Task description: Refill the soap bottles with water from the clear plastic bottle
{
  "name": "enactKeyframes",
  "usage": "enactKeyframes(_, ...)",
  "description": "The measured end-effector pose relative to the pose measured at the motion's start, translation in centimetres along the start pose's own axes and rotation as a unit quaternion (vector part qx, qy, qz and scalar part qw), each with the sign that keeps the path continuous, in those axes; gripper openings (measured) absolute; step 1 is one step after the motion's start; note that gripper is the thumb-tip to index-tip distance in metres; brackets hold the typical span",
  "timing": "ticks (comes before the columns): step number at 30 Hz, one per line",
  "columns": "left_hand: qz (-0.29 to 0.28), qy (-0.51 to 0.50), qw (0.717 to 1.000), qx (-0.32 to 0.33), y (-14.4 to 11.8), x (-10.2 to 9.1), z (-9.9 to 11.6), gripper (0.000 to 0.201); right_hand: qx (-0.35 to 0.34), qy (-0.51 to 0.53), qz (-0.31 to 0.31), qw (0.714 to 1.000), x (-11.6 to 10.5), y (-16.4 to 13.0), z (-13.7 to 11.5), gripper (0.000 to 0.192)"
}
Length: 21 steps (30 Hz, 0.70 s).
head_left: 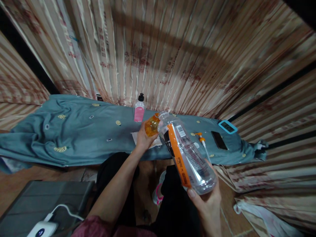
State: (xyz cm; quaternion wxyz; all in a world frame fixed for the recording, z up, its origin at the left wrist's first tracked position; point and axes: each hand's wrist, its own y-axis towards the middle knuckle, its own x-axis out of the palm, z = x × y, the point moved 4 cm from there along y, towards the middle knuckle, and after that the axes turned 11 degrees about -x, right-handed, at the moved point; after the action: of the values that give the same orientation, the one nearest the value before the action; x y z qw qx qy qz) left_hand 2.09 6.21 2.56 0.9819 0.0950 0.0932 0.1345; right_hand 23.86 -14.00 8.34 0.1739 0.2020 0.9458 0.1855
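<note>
Two hands busy: right hand (207, 197) grips tilted clear bottle (186, 154); left hand (144, 138) clasps small orange bottle (152, 125) at its mouth.

No wording is being made out anywhere. A barcode is being shown on the white patch of the clear bottle (187, 154); the print along its orange label strip and on the pink bottle (139, 112), at 11 o'clock from it, is too blurred to read.

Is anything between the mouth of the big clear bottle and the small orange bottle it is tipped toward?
Nothing visible. The right hand tilts the clear bottle so its mouth meets the small orange bottle held in the left hand. Whether either opening is capped is too small to tell.
</note>
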Motion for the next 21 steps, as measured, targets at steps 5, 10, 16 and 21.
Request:
enactKeyframes(5,0.002,0.001,1.000,0.004,0.1,0.1,-0.3,0.070,-0.009,0.041,-0.027,0.999,-0.7,0.0,2.0,0.095)
enactKeyframes(10,0.000,0.000,1.000,0.003,0.2,0.1,-0.7,0.073,-0.017,0.060,-0.036,0.997,-0.6,0.1,2.0,0.096)
enactKeyframes(16,0.000,0.006,1.000,0.011,0.1,0.0,-0.5,0.074,-0.043,0.040,-0.045,0.997,-0.6,0.3,1.3,0.094)
enactKeyframes(21,-0.009,0.010,1.000,-0.003,0.1,0.0,-0.5,0.077,-0.041,0.034,-0.052,0.997,-0.8,0.2,1.5,0.092)
